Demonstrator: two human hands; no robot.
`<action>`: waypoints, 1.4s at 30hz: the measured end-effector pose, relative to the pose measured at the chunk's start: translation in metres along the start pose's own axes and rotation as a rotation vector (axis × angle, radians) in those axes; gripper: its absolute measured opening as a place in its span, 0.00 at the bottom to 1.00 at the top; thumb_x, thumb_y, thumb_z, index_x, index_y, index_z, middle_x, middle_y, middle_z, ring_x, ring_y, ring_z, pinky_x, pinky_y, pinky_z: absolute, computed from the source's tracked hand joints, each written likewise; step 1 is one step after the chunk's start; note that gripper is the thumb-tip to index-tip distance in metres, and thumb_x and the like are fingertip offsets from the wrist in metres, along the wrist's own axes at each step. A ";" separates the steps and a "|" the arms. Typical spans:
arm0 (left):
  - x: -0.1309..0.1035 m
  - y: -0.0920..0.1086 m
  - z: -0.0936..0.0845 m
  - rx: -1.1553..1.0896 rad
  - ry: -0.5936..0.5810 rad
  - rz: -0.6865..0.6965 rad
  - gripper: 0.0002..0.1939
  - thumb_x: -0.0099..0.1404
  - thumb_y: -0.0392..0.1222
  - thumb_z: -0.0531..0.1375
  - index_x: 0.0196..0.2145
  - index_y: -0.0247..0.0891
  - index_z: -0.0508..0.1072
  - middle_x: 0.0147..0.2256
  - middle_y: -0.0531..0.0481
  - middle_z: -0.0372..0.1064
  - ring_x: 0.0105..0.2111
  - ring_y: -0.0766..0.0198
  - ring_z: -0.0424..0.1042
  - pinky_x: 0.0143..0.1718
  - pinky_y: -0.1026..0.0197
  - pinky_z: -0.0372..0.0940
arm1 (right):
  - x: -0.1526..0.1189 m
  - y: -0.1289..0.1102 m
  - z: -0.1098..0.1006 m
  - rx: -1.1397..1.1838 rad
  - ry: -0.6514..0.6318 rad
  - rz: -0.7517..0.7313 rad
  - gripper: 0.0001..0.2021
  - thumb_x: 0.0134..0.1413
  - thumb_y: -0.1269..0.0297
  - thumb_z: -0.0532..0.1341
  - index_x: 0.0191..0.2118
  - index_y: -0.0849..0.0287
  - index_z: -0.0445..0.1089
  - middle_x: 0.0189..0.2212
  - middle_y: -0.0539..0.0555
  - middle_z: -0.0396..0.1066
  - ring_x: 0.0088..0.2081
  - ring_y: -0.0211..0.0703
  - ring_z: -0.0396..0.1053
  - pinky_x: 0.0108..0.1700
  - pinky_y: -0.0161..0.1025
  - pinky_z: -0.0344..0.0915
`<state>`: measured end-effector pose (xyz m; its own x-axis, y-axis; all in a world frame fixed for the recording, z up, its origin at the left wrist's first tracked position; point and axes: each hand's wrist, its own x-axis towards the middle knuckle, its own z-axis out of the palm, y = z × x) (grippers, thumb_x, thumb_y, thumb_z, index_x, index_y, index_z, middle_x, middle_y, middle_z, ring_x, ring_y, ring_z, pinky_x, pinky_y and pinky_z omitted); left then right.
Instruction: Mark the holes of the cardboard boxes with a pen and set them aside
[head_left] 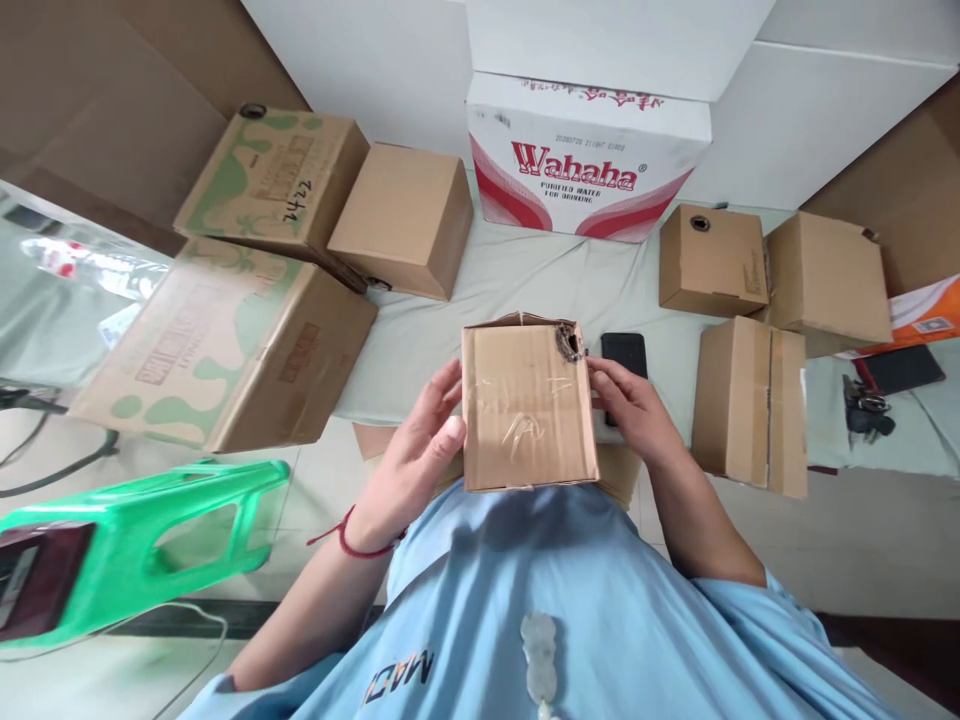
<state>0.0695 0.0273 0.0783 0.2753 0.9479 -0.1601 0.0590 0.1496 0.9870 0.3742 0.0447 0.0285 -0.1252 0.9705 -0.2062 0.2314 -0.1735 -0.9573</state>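
Note:
A small brown cardboard box stands in front of my body at the table's near edge. Clear tape covers its face, and a dark, ragged hole shows near its upper right corner. My left hand presses on its left side, thumb near the front edge and fingers behind. From the right, my right hand holds the opposite side with its fingertips. Its thumb is mostly hidden. A black phone lies just beyond my right hand.
Several cardboard boxes stand at the left, some green-patterned. A white Wahaha carton is at the back. More brown boxes stand at the right, near keys. A green plastic stool is at lower left.

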 end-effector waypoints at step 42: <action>0.105 -0.007 0.070 1.215 0.092 1.022 0.31 0.79 0.35 0.59 0.76 0.38 0.63 0.73 0.39 0.68 0.78 0.54 0.58 0.83 0.46 0.45 | -0.001 0.062 0.007 -1.009 0.573 0.366 0.48 0.59 0.44 0.70 0.72 0.79 0.60 0.58 0.80 0.69 0.59 0.76 0.66 0.62 0.64 0.66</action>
<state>0.1657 0.1064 0.0530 0.6237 0.5238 0.5802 0.6038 -0.7943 0.0680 0.3814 0.0321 -0.0320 0.4897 0.8693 -0.0674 0.8424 -0.4916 -0.2205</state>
